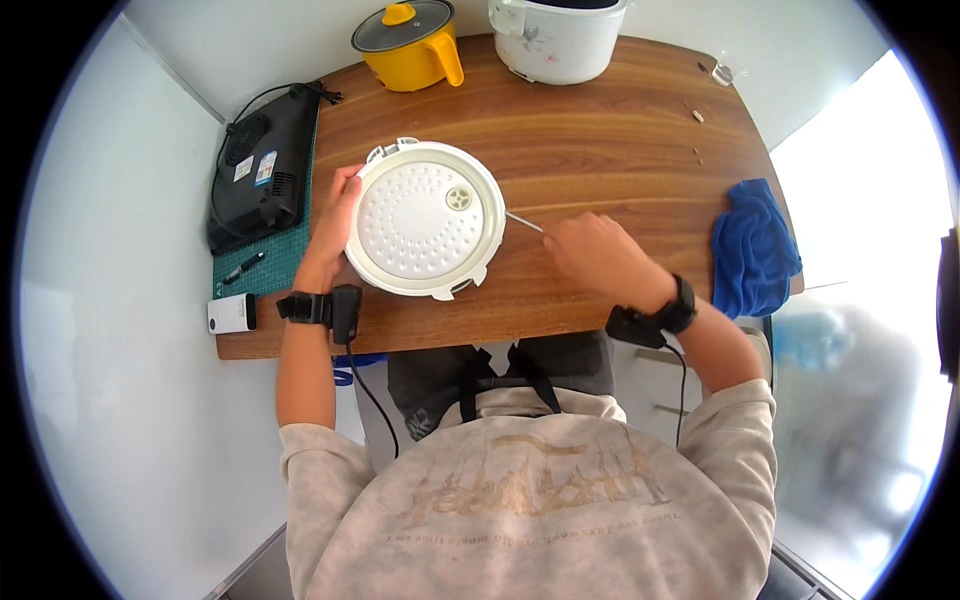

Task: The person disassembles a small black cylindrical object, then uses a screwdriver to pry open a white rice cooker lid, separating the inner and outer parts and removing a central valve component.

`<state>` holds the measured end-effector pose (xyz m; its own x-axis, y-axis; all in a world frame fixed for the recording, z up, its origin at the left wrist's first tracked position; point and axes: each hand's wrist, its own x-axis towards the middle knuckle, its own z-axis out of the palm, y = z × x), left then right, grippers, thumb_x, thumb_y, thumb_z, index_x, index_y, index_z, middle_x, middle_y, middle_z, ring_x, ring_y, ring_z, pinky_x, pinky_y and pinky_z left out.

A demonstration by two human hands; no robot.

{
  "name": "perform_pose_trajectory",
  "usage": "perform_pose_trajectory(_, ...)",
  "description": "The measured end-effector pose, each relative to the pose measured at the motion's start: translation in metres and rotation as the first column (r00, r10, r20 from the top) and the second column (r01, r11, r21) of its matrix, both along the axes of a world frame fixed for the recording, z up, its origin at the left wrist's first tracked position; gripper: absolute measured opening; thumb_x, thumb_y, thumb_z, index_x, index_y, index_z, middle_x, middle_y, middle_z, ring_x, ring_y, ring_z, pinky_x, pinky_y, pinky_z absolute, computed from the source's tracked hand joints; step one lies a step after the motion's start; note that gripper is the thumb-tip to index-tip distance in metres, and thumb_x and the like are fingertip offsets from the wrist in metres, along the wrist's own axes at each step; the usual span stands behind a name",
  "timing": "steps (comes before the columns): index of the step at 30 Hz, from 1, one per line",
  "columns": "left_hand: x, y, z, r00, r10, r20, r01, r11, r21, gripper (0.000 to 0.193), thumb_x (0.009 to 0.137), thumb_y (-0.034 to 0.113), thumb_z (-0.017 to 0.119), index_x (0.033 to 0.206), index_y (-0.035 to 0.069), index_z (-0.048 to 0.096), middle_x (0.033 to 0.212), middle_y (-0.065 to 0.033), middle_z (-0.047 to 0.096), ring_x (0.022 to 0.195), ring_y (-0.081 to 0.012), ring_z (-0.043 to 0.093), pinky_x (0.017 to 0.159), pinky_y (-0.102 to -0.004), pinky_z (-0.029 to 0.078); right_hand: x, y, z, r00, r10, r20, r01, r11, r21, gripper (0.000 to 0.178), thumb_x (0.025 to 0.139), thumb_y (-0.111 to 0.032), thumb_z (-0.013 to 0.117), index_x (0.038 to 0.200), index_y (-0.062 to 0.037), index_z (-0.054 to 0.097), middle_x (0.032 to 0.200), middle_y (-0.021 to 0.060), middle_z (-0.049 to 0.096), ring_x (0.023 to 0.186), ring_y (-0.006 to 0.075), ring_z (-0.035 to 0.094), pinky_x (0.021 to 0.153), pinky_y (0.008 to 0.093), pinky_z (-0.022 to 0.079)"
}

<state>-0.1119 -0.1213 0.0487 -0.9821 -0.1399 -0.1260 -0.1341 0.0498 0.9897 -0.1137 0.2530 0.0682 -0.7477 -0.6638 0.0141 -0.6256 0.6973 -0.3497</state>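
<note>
A round white rice cooker lid (410, 222) stands out over the table in front of me, its dimpled underside facing up. A small round vent (458, 199) sits on its right half, and a hinge piece shows at its upper edge. My left hand (338, 222) grips the lid's left rim, with some fingers hidden behind it. My right hand (598, 255) is closed around a tool with a thin metal shaft, likely a screwdriver (524, 222); its handle is hidden in my fist. The shaft's tip meets the lid's right rim.
At the back stand a yellow pot (405, 60) with a glass lid and a white rice cooker body (558, 42). A black appliance (262, 170) lies on a green cutting mat (290, 262) at left, near a pen (244, 267) and white power bank (232, 314). A blue cloth (755, 250) hangs at the right edge.
</note>
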Motion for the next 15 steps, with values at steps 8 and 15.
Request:
perform_pose_trajectory(8, 0.000, 0.001, 0.003, 1.000, -0.029, 0.003, 0.029, 0.999, 0.044, 0.035, 0.112, 0.034, 0.045, 0.134, 0.010, 0.054, 0.121, -0.0051, 0.064, 0.106, -0.0110, 0.060, 0.091, -0.0273, 0.051, -0.037, 0.015, 0.025, 0.590, 0.048, 0.806, 0.158, 0.972, -0.173, 0.034, 0.104, -0.023, 0.054, 0.118, 0.0012, 0.072, 0.061, 0.0002, 0.048, 0.048, 0.0076, 0.046, 0.045, 0.0260, 0.040)
perform_pose_trajectory(15, -0.005, -0.001, 0.001, 0.999, -0.049, -0.003, 0.050, 0.993, 0.107, 0.036, 0.111, 0.035, 0.045, 0.134, 0.009, 0.054, 0.122, -0.0060, 0.064, 0.109, -0.0123, 0.062, 0.093, -0.0282, 0.052, -0.040, 0.023, 0.014, 0.423, 0.057, 0.904, 0.297, 0.934, -0.198, 0.036, 0.106, -0.025, 0.054, 0.129, -0.0016, 0.069, 0.066, -0.0054, 0.050, 0.048, 0.0041, 0.044, 0.045, 0.0208, 0.036)
